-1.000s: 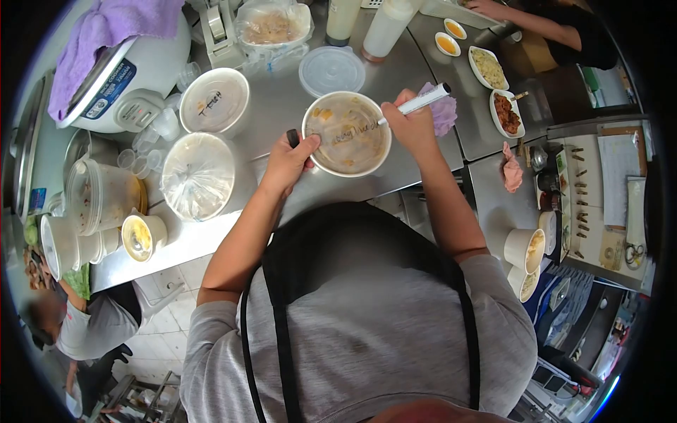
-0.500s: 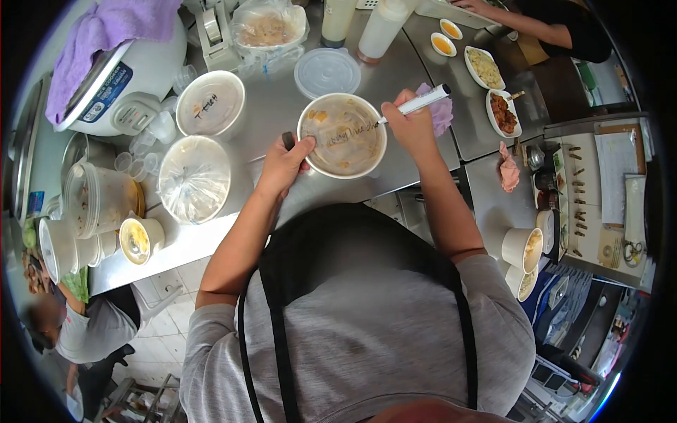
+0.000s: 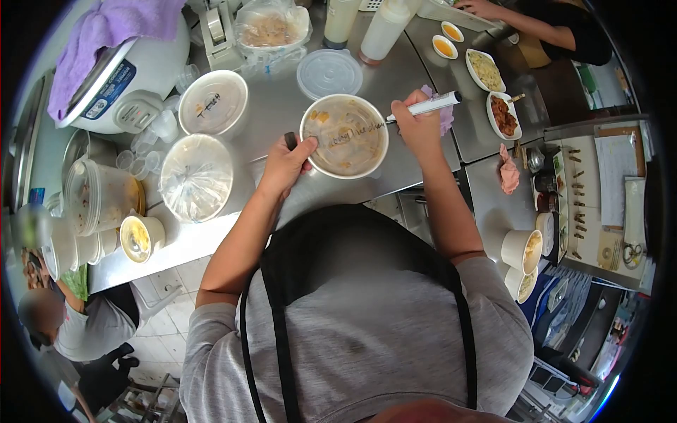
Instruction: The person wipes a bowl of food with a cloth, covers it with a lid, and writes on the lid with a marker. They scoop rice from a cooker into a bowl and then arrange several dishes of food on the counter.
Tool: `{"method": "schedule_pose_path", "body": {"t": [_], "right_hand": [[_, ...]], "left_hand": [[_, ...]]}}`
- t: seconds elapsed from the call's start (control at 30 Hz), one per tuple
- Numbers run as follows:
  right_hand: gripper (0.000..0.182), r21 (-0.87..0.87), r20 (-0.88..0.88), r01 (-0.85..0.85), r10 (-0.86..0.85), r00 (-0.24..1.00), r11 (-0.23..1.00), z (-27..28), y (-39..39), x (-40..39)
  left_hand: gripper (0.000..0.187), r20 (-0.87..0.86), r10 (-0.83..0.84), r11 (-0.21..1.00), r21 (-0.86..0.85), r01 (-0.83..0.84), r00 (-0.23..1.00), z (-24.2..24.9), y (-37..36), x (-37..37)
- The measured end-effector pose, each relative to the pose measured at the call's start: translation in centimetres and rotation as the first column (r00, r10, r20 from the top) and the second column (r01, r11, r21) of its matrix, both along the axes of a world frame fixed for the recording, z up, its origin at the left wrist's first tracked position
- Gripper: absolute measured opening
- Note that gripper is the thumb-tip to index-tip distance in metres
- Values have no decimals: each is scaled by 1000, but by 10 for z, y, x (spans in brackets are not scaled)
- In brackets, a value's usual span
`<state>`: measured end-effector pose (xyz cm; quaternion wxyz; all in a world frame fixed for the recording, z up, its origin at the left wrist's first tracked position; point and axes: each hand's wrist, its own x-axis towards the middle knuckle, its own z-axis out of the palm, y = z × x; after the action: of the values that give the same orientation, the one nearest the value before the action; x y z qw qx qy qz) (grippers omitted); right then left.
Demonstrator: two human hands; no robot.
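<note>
Rice cooker (image 3: 151,67), purple towel (image 3: 106,46) draped over it: located far left of the lettered bowl (image 3: 344,151). Bagged bowl (image 3: 197,180) seen left of and slightly lower than the lettered bowl; bowl with marked lid (image 3: 213,103), left and slightly higher. Left hand (image 3: 283,169) placed at the lettered bowl's left rim: thumb laid over the edge, bowl gripped; grip of the fingers underneath cannot be told. A small black object (image 3: 290,141) is held by the same hand, left of the bowl. Dark handwriting seen across the bowl's cover; yellowish contents visible through it. Flat clear lid (image 3: 329,74) lies just above the bowl. Marker (image 3: 434,104) is pinched narrowly in the right hand's (image 3: 421,130) fingers, tip pointed at the bowl's right rim; contact cannot be told. Purple cloth (image 3: 447,120) partly covered by the marker, right of the bowl. Dish of reddish-brown food (image 3: 503,116) noted farther right of it.
</note>
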<state>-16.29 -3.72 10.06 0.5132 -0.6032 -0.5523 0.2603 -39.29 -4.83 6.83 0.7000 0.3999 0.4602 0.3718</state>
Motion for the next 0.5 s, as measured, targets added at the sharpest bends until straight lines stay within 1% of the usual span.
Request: {"method": "schedule_pose_path", "body": {"t": [0.03,0.13,0.17,0.2,0.23,0.27,0.37,0.4,0.47,0.5], "right_hand": [[20,16,12,1,-1,1000,1000,0,-1,-1],[21,78,115,50,-59,992,996,17,0,-4],[21,63,16,40,-41,999,997,26,0,-10],[22,48,-85,25,-21,996,999,39,0,-18],[22,34,-187,5,1,982,999,46,2,-26],[19,98,-94,-56,65,993,994,43,8,-29],[17,57,-286,-239,245,926,969,66,8,-74],[15,162,-219,-336,366,904,928,68,7,-91],[16,180,-244,-479,511,824,859,77,3,-126],[16,189,-251,-542,574,780,819,80,5,-138]], "left_hand": [[21,5,-3,1000,-4,3,1000,1,-1,0],[24,-27,90,996,24,-89,996,-1,-2,1],[25,-175,121,974,209,-83,977,0,-2,0],[25,-313,179,923,383,-49,933,6,-3,-2],[26,-434,260,845,535,14,863,14,-5,-5],[29,-445,235,851,524,39,864,27,-8,-9],[29,-558,244,792,586,169,793,60,-11,-22],[29,-550,262,777,607,165,793,71,-11,-28],[29,-529,290,740,652,163,798,91,-9,-41],[28,-526,307,747,649,142,793,95,-7,-49]]}}
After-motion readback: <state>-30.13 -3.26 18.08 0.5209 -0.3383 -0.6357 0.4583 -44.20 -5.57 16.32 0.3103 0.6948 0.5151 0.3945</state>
